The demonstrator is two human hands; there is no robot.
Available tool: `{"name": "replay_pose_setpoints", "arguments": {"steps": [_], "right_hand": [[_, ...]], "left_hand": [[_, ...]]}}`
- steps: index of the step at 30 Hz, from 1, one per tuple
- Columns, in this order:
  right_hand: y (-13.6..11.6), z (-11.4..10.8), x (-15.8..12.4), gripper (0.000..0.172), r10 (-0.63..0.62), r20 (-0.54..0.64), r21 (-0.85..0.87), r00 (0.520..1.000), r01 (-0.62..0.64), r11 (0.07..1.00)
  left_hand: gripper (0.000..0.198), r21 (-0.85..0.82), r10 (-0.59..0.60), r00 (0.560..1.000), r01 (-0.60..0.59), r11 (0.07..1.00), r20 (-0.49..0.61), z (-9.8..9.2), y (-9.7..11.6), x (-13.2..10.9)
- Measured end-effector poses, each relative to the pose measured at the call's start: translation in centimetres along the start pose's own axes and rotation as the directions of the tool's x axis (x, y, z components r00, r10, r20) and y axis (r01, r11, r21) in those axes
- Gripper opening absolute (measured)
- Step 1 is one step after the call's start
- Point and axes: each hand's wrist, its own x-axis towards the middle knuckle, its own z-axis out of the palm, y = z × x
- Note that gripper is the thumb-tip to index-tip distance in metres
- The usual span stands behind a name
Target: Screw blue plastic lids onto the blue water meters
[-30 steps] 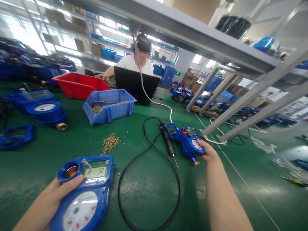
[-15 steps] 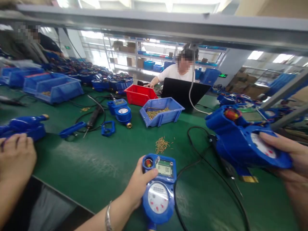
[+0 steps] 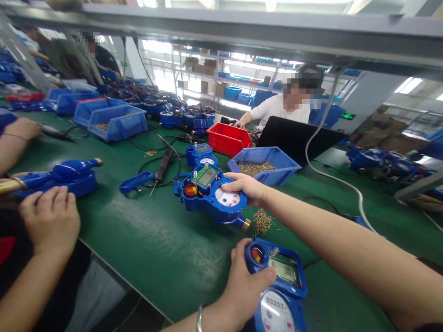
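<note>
At the lower middle, my left hand [image 3: 247, 288] grips a blue water meter [image 3: 282, 304], its thumb lying beside the lit digital display. The meter has a round white dial, cut off by the bottom edge. Reaching across from the right, my right hand [image 3: 246, 186] is closed around a second blue water meter [image 3: 212, 191]. That one has an open top, with a green circuit board, wires and a red-and-yellow part showing. Its brass end points toward a pile of small brass screws [image 3: 263, 222] on the green table. Behind it stands another blue meter [image 3: 199, 152].
A blue bin [image 3: 277, 171] of screws and a red bin [image 3: 230, 140] stand beyond my hands. A black electric screwdriver [image 3: 164, 163] lies near a blue frame [image 3: 136, 181]. At left, a co-worker's hand [image 3: 51, 219] rests by blue meters. A laptop [image 3: 299, 136] stands opposite.
My right hand has carried the open meter from the far right to the middle of the table, over the spot beyond the screws. The view has turned, so things sit further right.
</note>
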Motion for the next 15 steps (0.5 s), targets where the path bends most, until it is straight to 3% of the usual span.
{"name": "replay_pose_setpoints", "arguments": {"steps": [7,15], "right_hand": [[2.2,1.0,4.6,0.054,0.152,0.152,-0.106,0.977,-0.136,0.985],[3.8,1.6,5.9,0.033,0.101,0.137,-0.242,0.985,-0.066,0.968]], "left_hand": [[0.072,0.057,0.018,1.000,-0.017,0.998,-0.020,-0.2,-0.3,0.2],[0.071,0.050,-0.002,0.998,0.005,0.999,-0.059,0.1,-0.1,0.1]]}}
